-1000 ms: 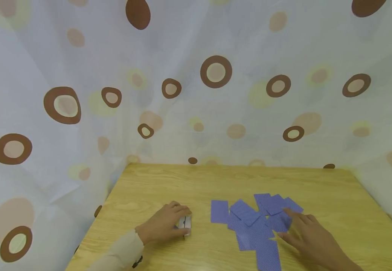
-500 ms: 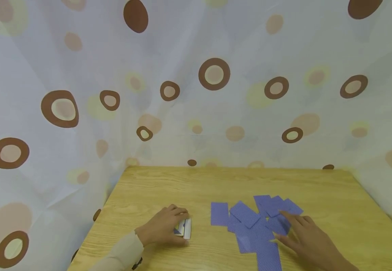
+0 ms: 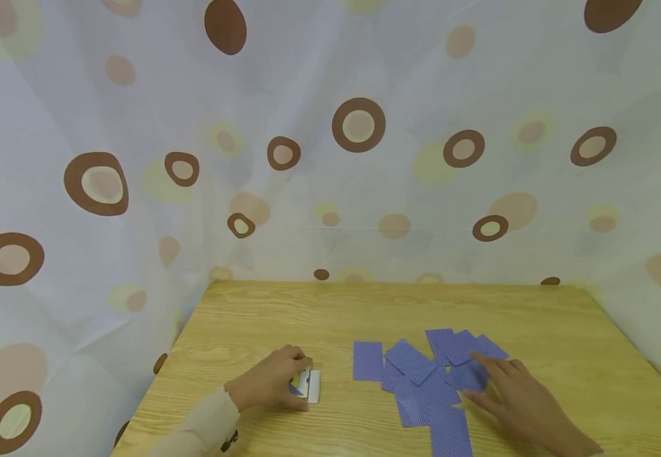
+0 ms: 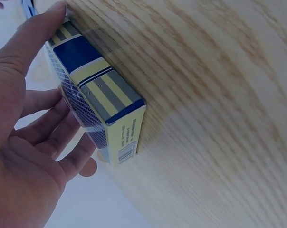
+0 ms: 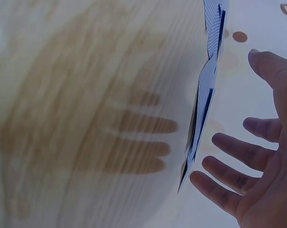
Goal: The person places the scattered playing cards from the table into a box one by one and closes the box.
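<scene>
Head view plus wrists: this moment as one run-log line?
left hand: grips small box | right hand: over blue cards, contact unclear | layout: overlapping on table

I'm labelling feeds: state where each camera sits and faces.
Head: worn on the head, facing forward and down: yellow wooden table, left hand, cream fabric sleeve, right hand.
Left wrist: worn there, facing that hand and a blue-and-cream cardboard box.
Right wrist: worn there, facing that hand and thin blue-patterned cards.
Shared: head and left wrist show the box.
</scene>
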Tool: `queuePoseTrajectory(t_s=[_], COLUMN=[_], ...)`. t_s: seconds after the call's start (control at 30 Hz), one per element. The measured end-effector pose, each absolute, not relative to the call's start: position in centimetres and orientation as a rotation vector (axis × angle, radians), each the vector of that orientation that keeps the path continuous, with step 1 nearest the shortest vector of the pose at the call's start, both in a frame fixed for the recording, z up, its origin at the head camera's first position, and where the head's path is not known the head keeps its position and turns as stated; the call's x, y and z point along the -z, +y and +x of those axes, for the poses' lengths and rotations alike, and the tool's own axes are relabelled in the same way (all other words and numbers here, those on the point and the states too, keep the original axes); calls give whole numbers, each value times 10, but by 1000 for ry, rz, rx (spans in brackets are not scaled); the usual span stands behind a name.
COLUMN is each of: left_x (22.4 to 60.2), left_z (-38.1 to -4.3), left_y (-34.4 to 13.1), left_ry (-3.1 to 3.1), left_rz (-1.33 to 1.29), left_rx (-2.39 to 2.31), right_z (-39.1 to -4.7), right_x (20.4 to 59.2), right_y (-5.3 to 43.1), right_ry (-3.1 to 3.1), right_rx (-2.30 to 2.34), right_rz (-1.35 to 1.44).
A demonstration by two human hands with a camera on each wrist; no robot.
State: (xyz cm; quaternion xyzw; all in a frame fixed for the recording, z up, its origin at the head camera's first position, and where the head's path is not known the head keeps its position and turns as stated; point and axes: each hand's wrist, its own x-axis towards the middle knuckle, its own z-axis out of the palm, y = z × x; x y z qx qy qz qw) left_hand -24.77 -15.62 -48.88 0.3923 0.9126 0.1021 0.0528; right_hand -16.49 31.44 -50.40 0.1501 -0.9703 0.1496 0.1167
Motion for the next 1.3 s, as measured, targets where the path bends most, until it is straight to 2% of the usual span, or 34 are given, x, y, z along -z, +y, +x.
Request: queuePoseTrajectory(t_s=[0.4, 0.6, 0.8, 1.03, 1.3], left_x=[487, 486, 486, 484, 484], left_z=[-247, -249, -251, -248, -244], left_y=[-159, -161, -162, -161, -158], left_ry=[2703, 2785, 2847, 2869, 2866], left_rz=[1079, 1165, 1212, 1072, 1041], left_rx=[-465, -265, -153, -271, -375], right_z=[-190, -209, -227, -244, -259], right_x=[509, 510, 512, 512, 510], right_y=[332, 339, 347, 353, 356], right_ry=[-2861, -2849, -2846, -2856, -2898], right_rx=[-453, -458, -447, -493, -599], right_rz=[428, 456, 512, 626, 742])
